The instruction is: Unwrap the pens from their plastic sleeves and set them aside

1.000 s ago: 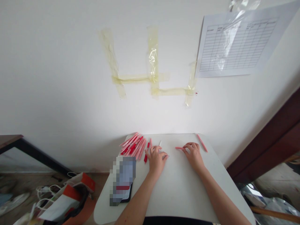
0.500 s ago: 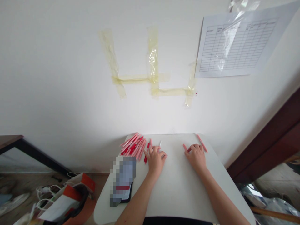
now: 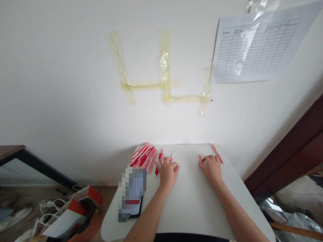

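My right hand point(image 3: 211, 167) is closed, pinching a pink pen point(image 3: 200, 157) between thumb and fingers, its far end sticking out past them. To the right of that hand a second pink pen point(image 3: 217, 154) lies along the table's edge. My left hand point(image 3: 168, 172) is closed with bent fingers over the table; what sits in its fingertips is too small and hidden to make out. Just beyond it lie a pink pen piece point(image 3: 162, 152), a thin white stick point(image 3: 173, 154) and a red piece point(image 3: 156, 171). A pile of pink and red pens point(image 3: 143, 157) lies farther left.
Both forearms rest over a small white table point(image 3: 191, 201) set against a wall. A phone point(image 3: 137, 211), partly pixelated, lies at its left. Paper bags point(image 3: 73, 215) stand on the floor at left. Yellowish tape point(image 3: 165, 60) and a printed sheet point(image 3: 254, 50) are stuck on the wall.
The pink pen in my right hand has turned slightly, its far end swinging to the right. My left hand stays almost where it was.
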`<state>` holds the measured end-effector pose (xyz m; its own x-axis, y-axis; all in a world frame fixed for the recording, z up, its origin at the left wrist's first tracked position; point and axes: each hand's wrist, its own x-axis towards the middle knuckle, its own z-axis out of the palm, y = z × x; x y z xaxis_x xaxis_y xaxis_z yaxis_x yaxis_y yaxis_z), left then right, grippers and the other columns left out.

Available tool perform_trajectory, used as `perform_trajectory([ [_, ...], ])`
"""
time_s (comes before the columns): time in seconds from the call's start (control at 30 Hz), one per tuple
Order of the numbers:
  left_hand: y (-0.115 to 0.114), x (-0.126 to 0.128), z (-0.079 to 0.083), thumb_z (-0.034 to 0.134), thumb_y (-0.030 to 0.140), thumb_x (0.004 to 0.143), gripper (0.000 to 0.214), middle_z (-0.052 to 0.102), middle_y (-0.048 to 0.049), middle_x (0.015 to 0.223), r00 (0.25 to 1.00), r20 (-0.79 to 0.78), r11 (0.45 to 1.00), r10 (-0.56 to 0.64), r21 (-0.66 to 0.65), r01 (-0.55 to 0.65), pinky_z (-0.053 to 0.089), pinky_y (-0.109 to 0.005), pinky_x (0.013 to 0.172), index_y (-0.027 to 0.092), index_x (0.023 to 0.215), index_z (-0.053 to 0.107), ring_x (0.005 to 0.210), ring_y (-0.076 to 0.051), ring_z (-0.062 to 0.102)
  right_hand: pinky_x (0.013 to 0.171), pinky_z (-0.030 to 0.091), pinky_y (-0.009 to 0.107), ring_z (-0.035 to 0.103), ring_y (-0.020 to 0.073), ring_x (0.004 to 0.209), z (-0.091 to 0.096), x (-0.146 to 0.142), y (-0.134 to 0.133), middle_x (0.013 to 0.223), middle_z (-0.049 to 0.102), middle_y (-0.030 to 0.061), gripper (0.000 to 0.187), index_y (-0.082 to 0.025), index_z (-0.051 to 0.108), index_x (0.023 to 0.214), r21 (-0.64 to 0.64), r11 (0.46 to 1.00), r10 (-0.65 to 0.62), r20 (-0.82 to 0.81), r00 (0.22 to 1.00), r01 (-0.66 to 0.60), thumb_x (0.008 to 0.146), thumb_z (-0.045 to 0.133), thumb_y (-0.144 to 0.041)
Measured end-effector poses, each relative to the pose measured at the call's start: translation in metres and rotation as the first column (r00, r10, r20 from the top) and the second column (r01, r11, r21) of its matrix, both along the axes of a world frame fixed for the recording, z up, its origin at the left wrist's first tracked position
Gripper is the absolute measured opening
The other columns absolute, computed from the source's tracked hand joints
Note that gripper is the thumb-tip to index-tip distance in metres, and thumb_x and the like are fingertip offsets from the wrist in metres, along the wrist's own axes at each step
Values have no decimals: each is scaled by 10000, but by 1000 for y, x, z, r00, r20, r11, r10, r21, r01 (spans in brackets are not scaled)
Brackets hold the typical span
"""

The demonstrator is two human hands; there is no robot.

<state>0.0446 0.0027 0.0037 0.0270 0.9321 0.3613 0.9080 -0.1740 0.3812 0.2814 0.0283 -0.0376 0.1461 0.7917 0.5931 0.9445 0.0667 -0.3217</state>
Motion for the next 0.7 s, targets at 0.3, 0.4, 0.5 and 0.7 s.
perform_trajectory([
  [0.3, 0, 0, 1, 756, 277, 792, 54, 641, -19, 1210, 1000, 13, 1000, -9, 10, 8, 150, -717, 1150, 321, 822, 764, 1277, -316, 463, 873, 408, 410, 500, 308, 1001, 8, -2, -4, 968, 647, 139, 312, -174, 719, 876, -121, 991, -51, 94, 994, 62, 942, 528, -411],
  [0.4, 0, 0, 0, 753, 266, 793, 56, 642, -16, 1199, 1000, 19, 1000, -11, 15, 11, 150, -726, 1148, 319, 811, 759, 1270, -316, 465, 868, 405, 405, 499, 307, 995, 10, -2, -5, 969, 646, 140, 295, -174, 724, 890, -128, 989, -55, 104, 993, 69, 933, 546, -405],
  [0.5, 1, 0, -1, 755, 253, 790, 60, 639, -20, 1199, 999, 30, 1000, -14, 19, 14, 158, -730, 1143, 311, 805, 757, 1272, -320, 461, 866, 410, 412, 496, 313, 992, 10, -2, -5, 954, 643, 144, 288, -170, 725, 892, -124, 990, -50, 102, 994, 62, 923, 557, -402],
  [0.7, 1, 0, -3, 753, 207, 784, 94, 634, -13, 1177, 997, 58, 998, -52, 39, 49, 156, -718, 1155, 300, 797, 750, 1251, -295, 481, 902, 435, 459, 477, 330, 1052, 4, -2, -3, 1022, 630, 154, 279, -155, 705, 1030, -53, 999, -4, 28, 1000, 5, 892, 589, -367],
])
